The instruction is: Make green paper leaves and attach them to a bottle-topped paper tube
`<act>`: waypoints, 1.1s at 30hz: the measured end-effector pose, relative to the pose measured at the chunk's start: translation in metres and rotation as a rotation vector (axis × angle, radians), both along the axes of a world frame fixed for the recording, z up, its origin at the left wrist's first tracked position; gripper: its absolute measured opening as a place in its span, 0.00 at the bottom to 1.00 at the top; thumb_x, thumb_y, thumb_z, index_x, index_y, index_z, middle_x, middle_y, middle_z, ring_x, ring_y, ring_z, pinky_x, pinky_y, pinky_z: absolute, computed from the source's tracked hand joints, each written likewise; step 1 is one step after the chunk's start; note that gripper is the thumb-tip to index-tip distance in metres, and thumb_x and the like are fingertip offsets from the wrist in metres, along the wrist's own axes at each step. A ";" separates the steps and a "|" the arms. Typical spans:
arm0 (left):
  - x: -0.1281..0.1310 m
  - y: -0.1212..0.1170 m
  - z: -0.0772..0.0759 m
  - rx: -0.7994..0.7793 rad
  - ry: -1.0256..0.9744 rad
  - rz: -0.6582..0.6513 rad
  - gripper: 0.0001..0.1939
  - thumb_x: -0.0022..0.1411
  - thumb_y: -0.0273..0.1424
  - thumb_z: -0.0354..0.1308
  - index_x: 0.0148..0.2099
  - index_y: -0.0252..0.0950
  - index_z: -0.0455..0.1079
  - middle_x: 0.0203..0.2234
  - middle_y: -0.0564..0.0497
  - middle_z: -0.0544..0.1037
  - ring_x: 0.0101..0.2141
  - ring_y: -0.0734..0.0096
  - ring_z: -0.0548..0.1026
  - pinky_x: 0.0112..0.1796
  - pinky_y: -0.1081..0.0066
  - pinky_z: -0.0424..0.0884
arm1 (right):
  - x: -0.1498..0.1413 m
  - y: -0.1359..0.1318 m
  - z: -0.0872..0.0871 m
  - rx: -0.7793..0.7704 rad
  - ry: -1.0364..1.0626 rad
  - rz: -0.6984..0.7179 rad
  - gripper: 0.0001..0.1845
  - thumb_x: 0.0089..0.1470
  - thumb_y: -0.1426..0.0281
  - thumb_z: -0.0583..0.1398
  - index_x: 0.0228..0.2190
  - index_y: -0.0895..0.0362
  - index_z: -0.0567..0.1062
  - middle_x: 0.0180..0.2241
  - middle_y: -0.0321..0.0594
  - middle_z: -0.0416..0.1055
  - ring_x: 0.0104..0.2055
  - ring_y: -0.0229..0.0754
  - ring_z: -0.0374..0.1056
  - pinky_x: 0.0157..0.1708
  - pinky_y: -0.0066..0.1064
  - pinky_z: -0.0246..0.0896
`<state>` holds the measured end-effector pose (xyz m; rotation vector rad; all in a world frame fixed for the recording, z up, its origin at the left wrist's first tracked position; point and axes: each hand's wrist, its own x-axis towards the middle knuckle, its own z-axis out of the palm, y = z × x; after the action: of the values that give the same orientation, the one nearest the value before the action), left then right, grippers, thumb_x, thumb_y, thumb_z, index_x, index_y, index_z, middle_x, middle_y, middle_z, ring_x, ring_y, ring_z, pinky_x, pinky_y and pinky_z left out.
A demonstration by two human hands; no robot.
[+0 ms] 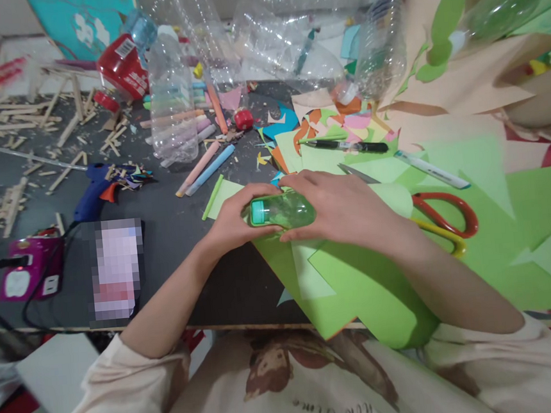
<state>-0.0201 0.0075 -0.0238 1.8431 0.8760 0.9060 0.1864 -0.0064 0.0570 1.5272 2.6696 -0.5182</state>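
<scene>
Bottle [291, 210]: see-through green, teal cap [258, 212]
Your left hand [232, 215]: curled round the cap end
Your right hand [334, 202]: curled round the base

Left hand [234, 214] and right hand [337, 202] curl inward, facing each other.

You wear a cream top [201, 406] with loose sleeves [131, 380], a brownish printed figure [269, 369] and dark script lettering [365, 412]; your hands [345, 203] are bare.

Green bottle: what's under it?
On its near side, green paper and dark tabletop show. Directly beneath, the green bottle and the hands, left and right, cover the view, so I can't tell.
</scene>
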 end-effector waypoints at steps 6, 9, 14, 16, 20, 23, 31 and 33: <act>0.001 0.001 0.002 0.004 -0.004 0.008 0.29 0.49 0.53 0.67 0.45 0.37 0.73 0.44 0.42 0.79 0.46 0.58 0.77 0.49 0.61 0.73 | 0.001 0.000 -0.002 0.027 0.023 0.011 0.28 0.54 0.54 0.61 0.52 0.55 0.71 0.50 0.51 0.74 0.43 0.54 0.73 0.31 0.33 0.56; 0.001 0.003 0.002 0.095 -0.017 -0.002 0.27 0.49 0.51 0.68 0.44 0.38 0.73 0.42 0.44 0.78 0.46 0.60 0.76 0.48 0.61 0.73 | 0.002 0.001 -0.001 0.016 0.039 0.025 0.27 0.54 0.54 0.61 0.51 0.57 0.73 0.48 0.51 0.74 0.43 0.54 0.72 0.31 0.33 0.56; 0.001 0.005 0.000 0.101 0.013 -0.014 0.29 0.48 0.55 0.66 0.45 0.40 0.73 0.41 0.45 0.77 0.45 0.60 0.75 0.47 0.60 0.73 | 0.002 0.002 0.000 -0.006 0.060 0.041 0.27 0.54 0.55 0.62 0.49 0.59 0.73 0.46 0.51 0.74 0.45 0.55 0.72 0.33 0.34 0.58; 0.001 0.005 -0.001 0.082 0.006 -0.022 0.30 0.47 0.56 0.66 0.45 0.39 0.73 0.40 0.45 0.77 0.44 0.60 0.75 0.47 0.60 0.73 | 0.003 0.002 0.000 -0.018 0.076 0.038 0.26 0.53 0.55 0.62 0.48 0.58 0.74 0.46 0.51 0.75 0.45 0.55 0.72 0.34 0.34 0.59; 0.002 0.005 -0.001 0.076 0.002 -0.016 0.32 0.46 0.57 0.66 0.45 0.39 0.73 0.40 0.45 0.77 0.43 0.61 0.75 0.45 0.61 0.72 | 0.003 0.003 0.000 -0.031 0.088 0.026 0.26 0.53 0.55 0.62 0.48 0.58 0.74 0.45 0.49 0.75 0.44 0.54 0.72 0.35 0.35 0.60; 0.003 0.005 -0.002 0.103 -0.016 -0.004 0.31 0.48 0.55 0.66 0.46 0.38 0.73 0.40 0.45 0.76 0.43 0.61 0.75 0.45 0.62 0.72 | 0.002 0.003 0.000 -0.024 0.097 0.012 0.26 0.52 0.55 0.63 0.48 0.57 0.74 0.45 0.49 0.75 0.44 0.54 0.72 0.35 0.35 0.61; 0.003 0.004 -0.003 0.097 -0.044 0.005 0.29 0.49 0.54 0.67 0.46 0.39 0.73 0.40 0.45 0.77 0.43 0.61 0.76 0.45 0.62 0.72 | 0.001 0.002 0.000 -0.007 0.099 -0.011 0.29 0.52 0.57 0.63 0.53 0.56 0.72 0.47 0.49 0.75 0.44 0.53 0.73 0.34 0.34 0.61; 0.003 0.004 -0.002 0.086 -0.035 0.006 0.29 0.49 0.54 0.66 0.46 0.39 0.73 0.40 0.45 0.77 0.43 0.61 0.76 0.45 0.62 0.72 | 0.001 0.002 0.000 -0.003 0.087 -0.006 0.28 0.52 0.56 0.63 0.52 0.56 0.73 0.45 0.49 0.75 0.43 0.53 0.73 0.33 0.33 0.60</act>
<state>-0.0167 0.0117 -0.0263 1.8932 0.8334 0.9905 0.1878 -0.0047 0.0568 1.5471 2.7269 -0.6025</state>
